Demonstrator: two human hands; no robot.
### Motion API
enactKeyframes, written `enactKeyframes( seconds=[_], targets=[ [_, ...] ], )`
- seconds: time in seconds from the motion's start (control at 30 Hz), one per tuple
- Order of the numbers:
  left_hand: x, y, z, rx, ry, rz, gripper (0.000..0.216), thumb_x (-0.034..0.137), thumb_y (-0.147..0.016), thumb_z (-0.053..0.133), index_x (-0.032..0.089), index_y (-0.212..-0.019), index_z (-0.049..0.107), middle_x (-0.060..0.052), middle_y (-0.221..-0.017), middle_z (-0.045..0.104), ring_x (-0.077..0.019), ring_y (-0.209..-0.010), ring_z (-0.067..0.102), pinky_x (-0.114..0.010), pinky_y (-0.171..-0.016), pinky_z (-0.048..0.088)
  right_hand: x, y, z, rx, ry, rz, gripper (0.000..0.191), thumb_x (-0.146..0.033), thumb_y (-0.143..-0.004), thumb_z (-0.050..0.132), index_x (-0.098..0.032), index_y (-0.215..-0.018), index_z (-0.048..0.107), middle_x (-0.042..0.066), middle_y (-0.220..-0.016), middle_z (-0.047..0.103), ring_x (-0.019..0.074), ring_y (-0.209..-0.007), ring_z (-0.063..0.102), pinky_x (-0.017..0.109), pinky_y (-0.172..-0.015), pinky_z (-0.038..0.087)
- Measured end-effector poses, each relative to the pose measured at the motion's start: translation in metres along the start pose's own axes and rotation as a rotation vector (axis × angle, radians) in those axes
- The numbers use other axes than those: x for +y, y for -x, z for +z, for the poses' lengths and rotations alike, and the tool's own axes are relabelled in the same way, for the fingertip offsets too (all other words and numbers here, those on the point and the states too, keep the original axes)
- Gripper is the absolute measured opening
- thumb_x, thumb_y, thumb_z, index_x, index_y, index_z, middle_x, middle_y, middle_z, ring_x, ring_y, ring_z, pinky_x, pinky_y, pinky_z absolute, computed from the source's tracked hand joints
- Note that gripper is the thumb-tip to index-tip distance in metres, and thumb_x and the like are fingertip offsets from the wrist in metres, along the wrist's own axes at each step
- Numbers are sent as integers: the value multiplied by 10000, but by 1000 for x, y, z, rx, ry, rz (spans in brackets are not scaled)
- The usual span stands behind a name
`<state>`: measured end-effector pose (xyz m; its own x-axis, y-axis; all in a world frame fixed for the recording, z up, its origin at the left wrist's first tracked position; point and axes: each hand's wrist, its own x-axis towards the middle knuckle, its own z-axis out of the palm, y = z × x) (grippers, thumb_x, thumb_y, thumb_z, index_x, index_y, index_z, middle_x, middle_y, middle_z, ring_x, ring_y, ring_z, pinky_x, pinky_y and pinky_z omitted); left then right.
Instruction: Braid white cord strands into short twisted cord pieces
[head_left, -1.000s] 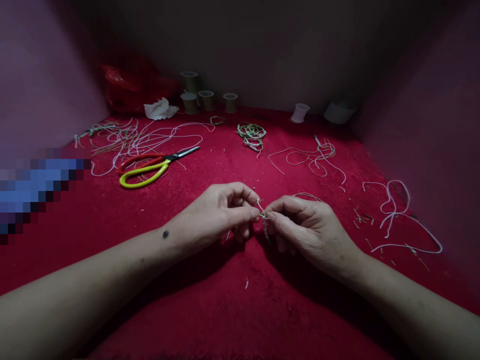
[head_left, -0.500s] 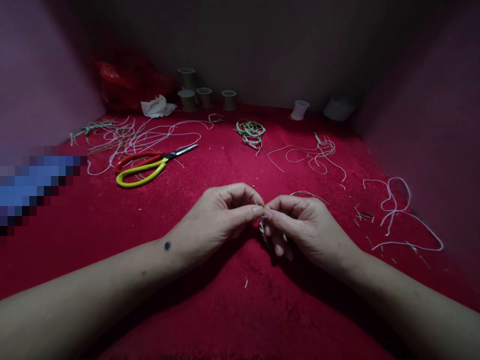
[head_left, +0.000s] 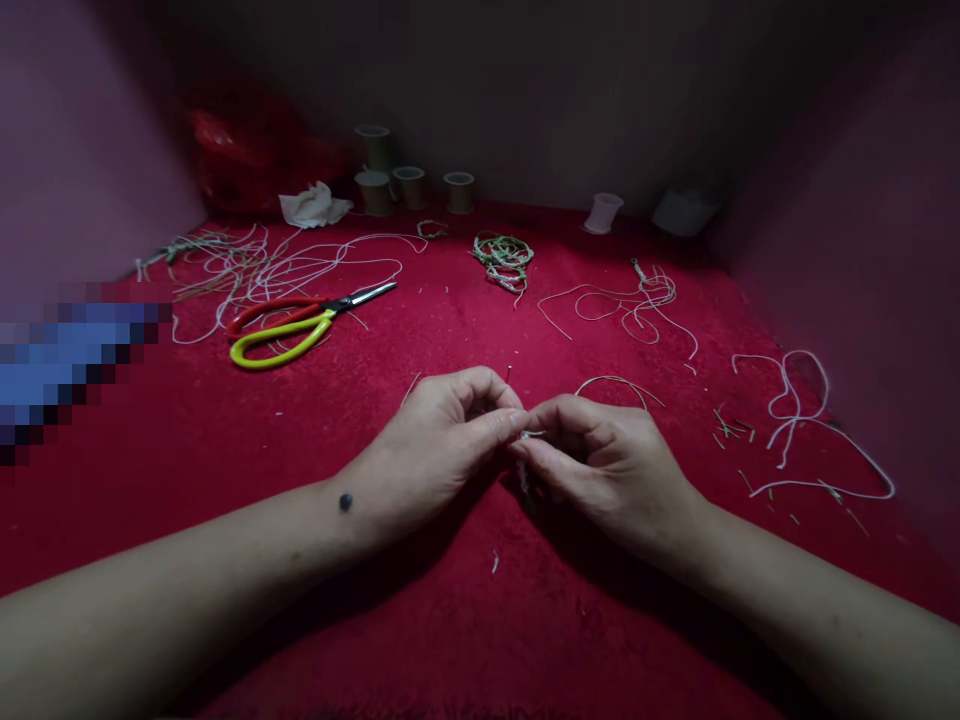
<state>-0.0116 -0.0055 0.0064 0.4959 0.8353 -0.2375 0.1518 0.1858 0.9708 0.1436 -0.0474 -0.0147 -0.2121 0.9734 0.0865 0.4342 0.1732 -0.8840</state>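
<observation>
My left hand (head_left: pixel 450 430) pinches a thin cord, thumb against index finger, just above the middle of the red cloth (head_left: pixel 360 620). My right hand (head_left: pixel 607 455) meets it fingertip to fingertip, its thumb and index finger closed on the same work. Between them shows a small pale knot of cord, and a short braided cord (head_left: pixel 526 485) hangs below in shadow, partly hidden by the fingers. One loose tan cord end (head_left: pixel 619 380) arcs out behind my right hand. Another thin end (head_left: pixel 411 387) sticks out behind my left hand.
Scissors (head_left: pixel 285 335) with red and yellow handles lie at left, near tangled cords (head_left: pixel 277 270). A green-and-white braided coil (head_left: pixel 502 258) lies further back. Spools (head_left: pixel 459 193) and a red plastic bag (head_left: pixel 240 160) line the back. White cord (head_left: pixel 825 425) and clippings lie at right.
My right thumb has moved down from the index finger, so the knot and a cord end show between them. A thin cord end now appears behind my left hand. The view has shifted slightly.
</observation>
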Motion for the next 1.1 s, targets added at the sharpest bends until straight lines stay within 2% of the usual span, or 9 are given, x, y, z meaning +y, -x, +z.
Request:
enactKeyframes(
  seconds=[0.1,0.2,0.43,0.57,0.77,0.9,1.1],
  targets=[
    [-1,1,0,8,11,14,121,174,-771,606,108,-694,540,55,-556,507,-29,-489,445,-140,-448,328,0,0,-1,34,81,-81,150,-232,-835,539,-138,-765,632,7,-597,605,67,-485,515,171,-456,396],
    [-1,2,0,12,14,24,114,160,-780,593,105,-696,539,63,-544,489,-16,-469,400,-137,-430,299,-1,0,-3,40,68,-101,181,-202,-851,509,-126,-747,635,-19,-530,556,49,-442,480,159,-450,380],
    [-1,3,-1,-5,-7,36,122,139,-810,542,111,-693,520,61,-567,470,-15,-484,368,-152,-438,287,-1,-2,-1,76,-96,1,133,-174,-820,516,-144,-713,588,-56,-485,493,38,-402,450,150,-419,360],
    [-3,3,-2,24,-96,63,111,172,-815,532,127,-716,508,55,-600,460,-29,-514,377,-170,-469,305,-1,-1,-1,79,-155,53,124,-189,-828,504,-153,-746,590,-68,-470,469,40,-387,432,152,-401,353],
    [-5,4,-2,52,-176,91,116,214,-824,504,145,-731,490,42,-644,452,-53,-574,403,-195,-522,331,-2,0,0,117,-61,-13,115,-156,-812,509,-145,-745,602,-63,-508,480,31,-420,424,154,-449,365],
    [-6,5,0,39,-131,83,115,199,-821,494,147,-720,476,40,-644,446,-54,-579,397,-200,-529,328,-2,0,1,137,-14,-41,120,-161,-811,521,-148,-715,592,-54,-538,492,38,-467,439,153,-477,369],
    [-6,7,1,-6,0,23,104,222,-831,481,167,-745,460,55,-572,412,-53,-494,333,-208,-447,248,-3,0,1,183,51,-116,106,-121,-777,557,-134,-683,605,-54,-539,489,36,-482,410,137,-459,344]
  ],
)
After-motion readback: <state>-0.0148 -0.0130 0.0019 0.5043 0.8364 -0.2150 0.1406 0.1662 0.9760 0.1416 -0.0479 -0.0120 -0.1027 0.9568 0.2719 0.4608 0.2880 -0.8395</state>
